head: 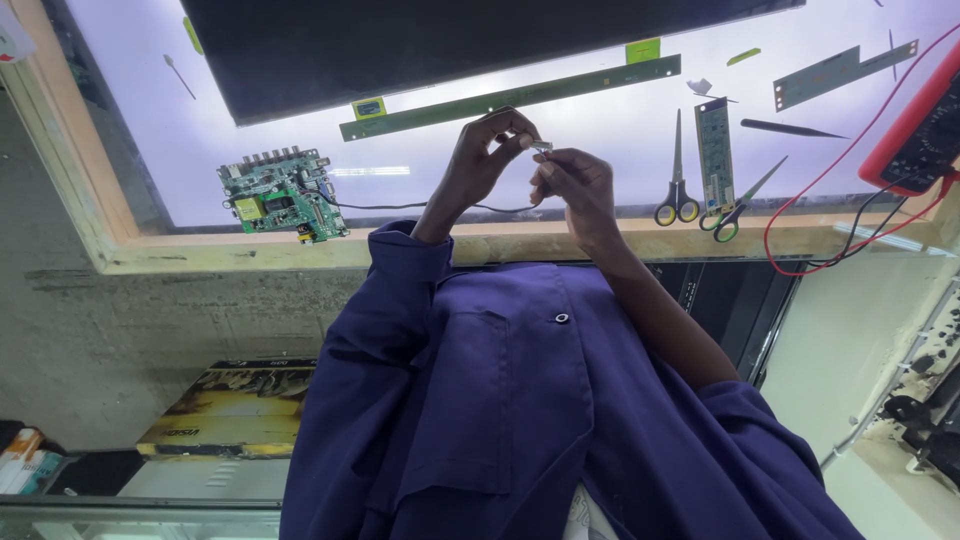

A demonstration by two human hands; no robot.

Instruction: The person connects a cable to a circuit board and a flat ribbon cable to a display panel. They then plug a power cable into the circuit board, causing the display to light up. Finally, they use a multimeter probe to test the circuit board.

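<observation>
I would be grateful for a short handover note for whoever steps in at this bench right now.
Left hand: raised over the lit bench top, fingertips pinched on a small silvery part.
Right hand: pinching the same part from the other side.
Things: green circuit board lies to the left, a black cable running from it towards the hands. Long green strip lies beyond them, two scissors and a red meter to the right.
Done: part lifted off the bench.
Left: it is joined to nothing visible.
</observation>
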